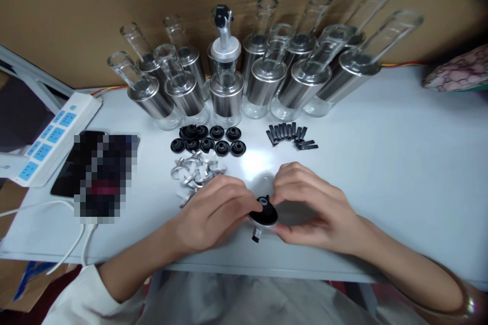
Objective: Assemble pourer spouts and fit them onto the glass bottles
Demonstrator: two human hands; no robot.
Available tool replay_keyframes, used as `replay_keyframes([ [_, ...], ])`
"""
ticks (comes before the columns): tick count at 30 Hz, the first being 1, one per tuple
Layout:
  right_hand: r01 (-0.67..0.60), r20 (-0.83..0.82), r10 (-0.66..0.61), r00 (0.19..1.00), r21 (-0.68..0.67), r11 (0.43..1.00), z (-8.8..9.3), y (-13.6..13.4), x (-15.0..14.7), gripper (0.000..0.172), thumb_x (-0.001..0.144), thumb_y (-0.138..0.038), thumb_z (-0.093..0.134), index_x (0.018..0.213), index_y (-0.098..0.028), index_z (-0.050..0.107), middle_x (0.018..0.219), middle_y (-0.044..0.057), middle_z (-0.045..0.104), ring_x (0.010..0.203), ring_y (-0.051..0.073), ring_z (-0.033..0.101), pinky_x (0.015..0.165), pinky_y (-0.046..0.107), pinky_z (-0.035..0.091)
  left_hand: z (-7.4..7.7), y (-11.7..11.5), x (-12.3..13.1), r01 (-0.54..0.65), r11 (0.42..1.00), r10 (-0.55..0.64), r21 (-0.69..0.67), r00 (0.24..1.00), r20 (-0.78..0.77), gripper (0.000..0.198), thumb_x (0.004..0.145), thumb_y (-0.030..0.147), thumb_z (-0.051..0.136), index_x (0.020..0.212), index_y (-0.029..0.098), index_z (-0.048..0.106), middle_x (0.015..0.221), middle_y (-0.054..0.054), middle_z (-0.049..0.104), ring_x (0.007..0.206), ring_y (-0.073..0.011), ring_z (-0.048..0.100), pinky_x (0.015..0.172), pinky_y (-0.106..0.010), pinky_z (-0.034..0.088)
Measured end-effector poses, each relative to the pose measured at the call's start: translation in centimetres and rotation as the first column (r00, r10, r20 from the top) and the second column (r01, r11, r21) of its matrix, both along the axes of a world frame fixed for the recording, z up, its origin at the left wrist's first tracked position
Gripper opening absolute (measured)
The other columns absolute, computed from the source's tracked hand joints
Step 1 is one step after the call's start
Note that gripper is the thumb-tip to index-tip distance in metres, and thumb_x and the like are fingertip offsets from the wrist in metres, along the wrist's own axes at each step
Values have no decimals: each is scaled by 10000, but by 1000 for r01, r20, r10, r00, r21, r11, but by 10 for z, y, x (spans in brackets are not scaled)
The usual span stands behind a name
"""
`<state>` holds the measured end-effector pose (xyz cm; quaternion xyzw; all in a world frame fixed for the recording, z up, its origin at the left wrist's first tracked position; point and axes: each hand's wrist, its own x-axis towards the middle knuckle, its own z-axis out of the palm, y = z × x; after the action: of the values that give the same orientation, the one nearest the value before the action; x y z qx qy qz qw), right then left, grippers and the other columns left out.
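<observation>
Between my hands, near the table's front edge, is a bottle pourer cap [264,216]. Its black underside faces up, and a short silver spout with a black tip points toward me. My left hand [215,210] pinches it from the left, fingertips on the black part. From the right, the thumb and fingers of my right hand [318,208] close on its rim. Beyond my left hand lies a heap of silver pourer caps [196,172], partly hidden by that hand. Several round black seals [222,148] lie behind the heap, and small black flip pieces [285,132] lie further right.
Several glass bottles with steel sleeves [267,78] stand along the cardboard wall [95,10]; a finished-looking pourer top [225,48] sits on one. At left are a power strip [57,137], phones [72,162] and white cables [82,244]. A patterned cloth item [459,71] lies far right.
</observation>
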<state>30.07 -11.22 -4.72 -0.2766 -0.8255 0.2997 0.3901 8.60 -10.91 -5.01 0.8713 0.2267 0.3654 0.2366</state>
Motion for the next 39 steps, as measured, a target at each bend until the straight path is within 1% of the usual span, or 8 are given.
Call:
replay_keyframes([
  [5,-12,8,12,1000,8,1000,1,0,3,210,809,-151,620,984,-209,520,837,50,573,761,178,530,684,354,460,0,0,0,4,1000,-4,20,999,35,129,923,106,458,1010,121,553,886,-75,614,903,-168,548,789,-290,501],
  [10,-27,1,27,1000,43,999,0,2,1,192,783,-159,651,930,-203,536,782,32,586,726,175,535,671,353,451,0,0,1,33,999,-32,-14,999,25,123,919,120,477,1005,117,564,884,-72,626,868,-164,560,780,-298,502],
  [16,40,1,-40,999,-73,997,3,0,0,212,721,-168,651,864,-198,498,741,8,540,674,153,499,621,312,415,-2,1,3,29,1000,-29,13,999,45,153,912,168,517,1051,111,546,850,-71,635,784,-158,577,715,-312,501],
  [22,17,95,3,996,-215,977,3,0,0,19,851,-180,527,867,-187,521,722,9,544,661,134,517,628,271,406,-1,0,4,-11,997,12,76,1000,-11,190,917,232,529,1083,142,549,741,-10,603,675,-121,552,664,-283,498],
  [28,-19,124,61,990,-315,949,2,0,-1,186,953,-203,390,881,-172,559,758,33,593,701,137,531,662,264,410,-4,1,1,8,999,-5,49,997,-73,318,901,294,554,1146,93,530,765,-35,595,725,-142,545,677,-290,490],
  [33,-47,126,106,986,-401,915,2,-2,-1,308,992,-255,280,800,-176,506,748,31,533,685,141,495,655,271,405,-2,2,1,7,997,2,75,993,-121,184,943,240,480,1076,128,538,813,-35,635,742,-137,559,690,-284,461],
  [35,-25,119,79,990,-398,917,1,-3,-1,300,995,-242,275,789,-181,483,740,20,510,671,133,483,651,265,401,0,3,1,-11,996,22,88,992,-124,187,935,283,498,1031,128,542,787,-26,639,707,-127,556,678,-277,445],
  [39,40,47,-24,999,-384,922,0,-3,-1,187,974,-296,389,907,-183,522,789,13,544,697,117,527,642,233,416,1,3,1,-35,996,45,76,989,-140,244,905,346,544,998,121,542,742,-13,636,667,-116,552,675,-272,428],
])
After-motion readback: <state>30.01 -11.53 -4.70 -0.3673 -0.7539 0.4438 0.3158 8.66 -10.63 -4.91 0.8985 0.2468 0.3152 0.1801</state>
